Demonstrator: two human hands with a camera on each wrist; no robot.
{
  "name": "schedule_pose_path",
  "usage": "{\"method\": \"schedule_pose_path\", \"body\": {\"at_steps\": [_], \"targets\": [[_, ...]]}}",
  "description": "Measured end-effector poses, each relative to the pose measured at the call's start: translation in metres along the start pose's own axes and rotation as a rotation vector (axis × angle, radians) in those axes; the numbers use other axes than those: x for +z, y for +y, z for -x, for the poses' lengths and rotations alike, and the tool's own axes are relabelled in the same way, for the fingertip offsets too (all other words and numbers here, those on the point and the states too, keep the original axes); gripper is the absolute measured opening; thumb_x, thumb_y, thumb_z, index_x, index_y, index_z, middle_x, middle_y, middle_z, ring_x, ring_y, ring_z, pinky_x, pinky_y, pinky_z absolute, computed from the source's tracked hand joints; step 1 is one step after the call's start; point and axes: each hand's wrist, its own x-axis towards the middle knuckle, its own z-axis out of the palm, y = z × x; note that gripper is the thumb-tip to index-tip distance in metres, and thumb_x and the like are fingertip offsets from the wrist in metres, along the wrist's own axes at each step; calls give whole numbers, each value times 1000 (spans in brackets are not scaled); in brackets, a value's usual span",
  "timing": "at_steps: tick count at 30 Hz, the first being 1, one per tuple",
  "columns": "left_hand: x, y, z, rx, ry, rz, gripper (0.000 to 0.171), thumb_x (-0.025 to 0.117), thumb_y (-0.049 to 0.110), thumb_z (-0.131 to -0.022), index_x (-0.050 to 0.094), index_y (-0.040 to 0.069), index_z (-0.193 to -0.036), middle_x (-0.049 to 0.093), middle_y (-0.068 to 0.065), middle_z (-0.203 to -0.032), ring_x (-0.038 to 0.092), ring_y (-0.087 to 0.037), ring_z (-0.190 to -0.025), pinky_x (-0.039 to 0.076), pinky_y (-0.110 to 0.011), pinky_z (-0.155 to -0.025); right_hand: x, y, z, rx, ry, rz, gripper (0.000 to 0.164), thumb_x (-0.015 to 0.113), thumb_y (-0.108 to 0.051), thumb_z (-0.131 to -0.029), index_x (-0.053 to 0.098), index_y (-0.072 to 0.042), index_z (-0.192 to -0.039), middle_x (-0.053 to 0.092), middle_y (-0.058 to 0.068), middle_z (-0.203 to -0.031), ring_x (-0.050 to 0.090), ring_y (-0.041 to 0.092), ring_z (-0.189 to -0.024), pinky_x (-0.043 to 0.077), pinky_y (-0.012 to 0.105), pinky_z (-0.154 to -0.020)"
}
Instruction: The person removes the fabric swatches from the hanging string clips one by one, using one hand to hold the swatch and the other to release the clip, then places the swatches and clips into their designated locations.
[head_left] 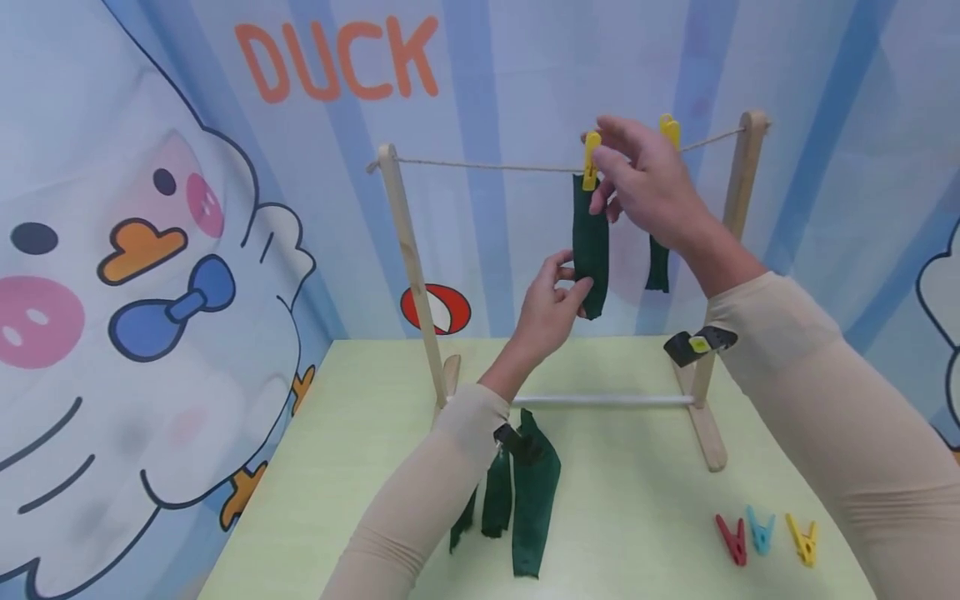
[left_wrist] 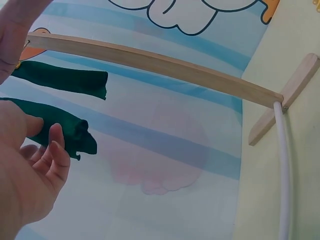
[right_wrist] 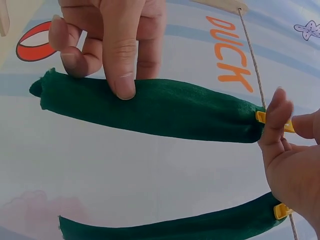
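Observation:
A dark green cloth strip (head_left: 590,250) hangs from a thin rope (head_left: 487,166), with a yellow clothespin (head_left: 590,171) at its top end. My right hand (head_left: 651,182) pinches that clothespin between thumb and fingers. Lower down, my left hand (head_left: 551,308) holds the strip near its bottom end. The right wrist view shows the left thumb (right_wrist: 125,85) across the cloth's front, other fingers partly hidden behind it. Farther right on the rope, a second green strip (head_left: 658,268) hangs from another yellow clothespin (head_left: 670,131), partly covered by the right hand.
Wooden posts (head_left: 411,250) carry the rope, joined low down by a white rod (head_left: 607,401). More green strips (head_left: 534,508) lie on the table (head_left: 622,492), partly under the left forearm. Red (head_left: 733,543), blue (head_left: 761,532) and yellow (head_left: 804,543) clothespins lie at the front right.

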Motion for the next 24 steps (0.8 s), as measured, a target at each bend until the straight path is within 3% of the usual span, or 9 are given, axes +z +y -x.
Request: {"method": "schedule_pose_path", "body": {"at_steps": [3, 10, 17, 24], "targets": [[-1, -1, 1, 25, 3, -17, 40, 58, 16, -103, 49, 4, -140, 59, -9, -109, 59, -25, -68, 52, -26, -67, 0, -2, -1, 6, -4, -10, 56, 45, -28, -108, 29, -10, -157, 49, 7, -150, 61, 20, -67, 48, 21, -56], [-2, -2, 3, 37, -1, -40, 21, 58, 16, -103, 63, 0, -115, 61, -8, -93, 59, -34, -72, 47, -26, -63, 2, -3, -3, 43, 23, -44, 54, 48, -28, -107, 34, -10, -156, 55, 8, -144, 57, 21, -61, 41, 22, -51], [-2, -1, 2, 37, 3, -43, 19, 58, 16, -103, 64, 0, -112, 61, -8, -91, 58, -20, -67, 47, -26, -63, 3, -3, -5, 40, 65, -84, 47, 54, -24, -104, 47, -7, -148, 63, 10, -133, 54, 16, -58, 44, 21, -56], [-2, -1, 1, 38, 3, -25, 19, 59, 14, -103, 64, -1, -112, 61, -8, -91, 57, -20, -67, 48, -27, -64, 3, -6, -7, 52, 72, -137, 38, 55, -21, -103, 55, -4, -137, 66, 8, -120, 50, 15, -58, 43, 20, -55]]}}
